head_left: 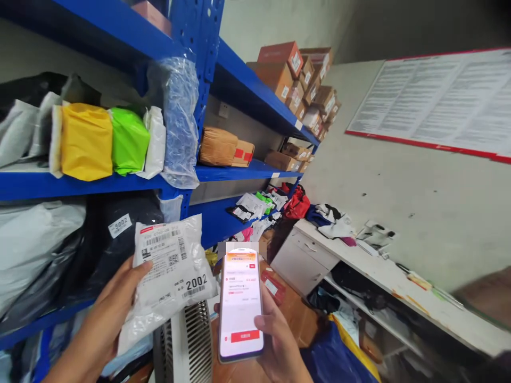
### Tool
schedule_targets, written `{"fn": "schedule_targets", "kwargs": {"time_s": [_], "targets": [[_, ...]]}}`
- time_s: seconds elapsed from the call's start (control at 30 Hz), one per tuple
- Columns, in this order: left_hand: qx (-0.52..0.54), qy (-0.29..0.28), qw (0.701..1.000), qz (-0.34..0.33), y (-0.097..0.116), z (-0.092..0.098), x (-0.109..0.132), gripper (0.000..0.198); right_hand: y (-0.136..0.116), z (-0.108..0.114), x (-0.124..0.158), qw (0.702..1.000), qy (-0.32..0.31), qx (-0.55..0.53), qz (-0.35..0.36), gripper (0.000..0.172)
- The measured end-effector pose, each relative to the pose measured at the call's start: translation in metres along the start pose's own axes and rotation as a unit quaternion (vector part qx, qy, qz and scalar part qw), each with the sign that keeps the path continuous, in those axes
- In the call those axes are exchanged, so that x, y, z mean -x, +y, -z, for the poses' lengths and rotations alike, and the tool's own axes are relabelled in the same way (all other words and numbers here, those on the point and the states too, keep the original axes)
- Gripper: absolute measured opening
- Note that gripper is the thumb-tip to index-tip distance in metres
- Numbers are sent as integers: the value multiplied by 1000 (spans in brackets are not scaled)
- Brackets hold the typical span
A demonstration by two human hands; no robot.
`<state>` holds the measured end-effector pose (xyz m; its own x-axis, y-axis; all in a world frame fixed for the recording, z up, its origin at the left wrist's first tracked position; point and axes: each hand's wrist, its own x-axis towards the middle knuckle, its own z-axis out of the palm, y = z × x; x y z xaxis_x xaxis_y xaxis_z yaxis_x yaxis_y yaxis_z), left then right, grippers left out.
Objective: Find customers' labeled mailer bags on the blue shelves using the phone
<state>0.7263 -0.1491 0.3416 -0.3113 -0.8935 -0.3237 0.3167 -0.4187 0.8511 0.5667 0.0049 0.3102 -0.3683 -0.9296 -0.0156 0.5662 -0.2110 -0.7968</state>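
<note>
My left hand (115,303) is closed on a white plastic mailer parcel (167,292), its thumb lying over the front. The parcel's printed label faces me, with barcodes and the large number 2002. To the right, my right hand (277,332) grips a smartphone (241,308) held upright. The phone's screen is lit, showing a mostly white page with a red button near the bottom, and my right thumb rests at the screen's right edge. Parcel and phone are side by side, close together. The fingers behind both things are mostly hidden.
Blue metal shelving (239,173) on the left holds bagged parcels, among them a yellow one (87,141) and a green one (130,139). Cardboard boxes (271,77) are stacked on top. A white desk (383,276) runs along the right wall, under a notice board (435,103).
</note>
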Motion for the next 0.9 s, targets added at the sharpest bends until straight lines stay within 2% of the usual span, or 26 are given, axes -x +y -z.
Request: {"fn": "schedule_targets", "kwargs": {"time_s": [0.2,0.37,0.53,0.67,0.8,0.87,0.9], "targets": [[37,20,998,47,12,1,-17,47,8,-7,-26,1000,-2,4,-4,83],[20,9,1000,20,11,10,-29,48,11,-10,-33,1000,11,8,-28,90],[52,5,999,-4,10,16,-32,48,13,-15,-33,999,2,6,-43,83],[60,7,998,13,13,22,-33,49,18,-21,-37,999,-7,-8,-48,71],[62,26,998,16,14,37,-41,48,24,-19,-50,996,-53,-39,-59,63],[77,48,996,0,17,47,-43,50,27,-20,-61,996,-63,28,-57,65],[92,59,994,-8,21,51,-43,52,28,-23,-68,993,-56,95,-42,66]]}}
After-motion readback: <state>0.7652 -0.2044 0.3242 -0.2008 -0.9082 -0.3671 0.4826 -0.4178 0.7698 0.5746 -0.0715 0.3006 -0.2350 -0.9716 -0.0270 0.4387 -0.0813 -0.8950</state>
